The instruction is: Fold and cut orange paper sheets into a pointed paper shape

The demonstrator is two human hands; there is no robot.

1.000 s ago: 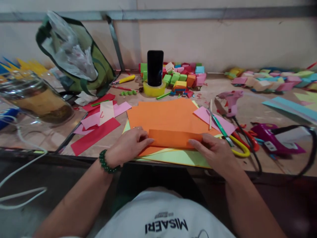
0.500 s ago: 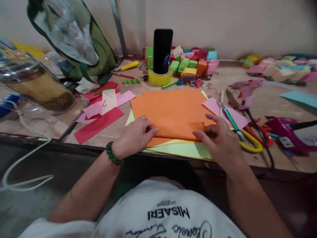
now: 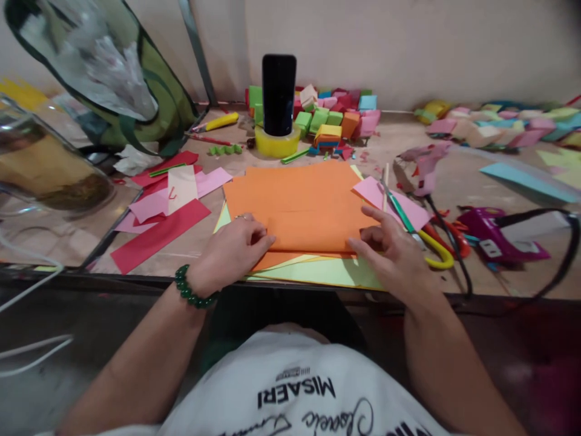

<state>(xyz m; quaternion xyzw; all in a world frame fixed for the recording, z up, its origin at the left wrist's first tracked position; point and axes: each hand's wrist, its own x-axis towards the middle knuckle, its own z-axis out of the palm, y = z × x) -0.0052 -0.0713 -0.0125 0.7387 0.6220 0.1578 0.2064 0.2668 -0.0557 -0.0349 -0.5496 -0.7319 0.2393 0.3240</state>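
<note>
A sheet of orange paper [image 3: 304,206] lies before me, its near edge folded and slightly raised. My left hand [image 3: 236,245] is closed at the near left corner, thumb and fingers pinching the fold. On the near right corner, my right hand [image 3: 390,251] grips the fold between thumb and curled fingers, with its index finger stretched forward. Underneath are more orange sheets and pale green paper [image 3: 327,274]. Scissors with yellow handles [image 3: 438,251] rest beside my right hand, partly over pink paper [image 3: 411,209].
A phone [image 3: 278,94] stands in a yellow tape roll [image 3: 276,144]. Behind it are colourful folded paper pieces [image 3: 324,118]. Red strips [image 3: 161,236] lie left. A pink glue gun [image 3: 426,166], a purple tool [image 3: 502,236] and its cable are right. A glass jar [image 3: 54,163] stands far left.
My view has turned a little right, so everything sits further left. The upper edge of the folded orange band no longer stands out. Both hands keep nearly the same hold on the paper.
</note>
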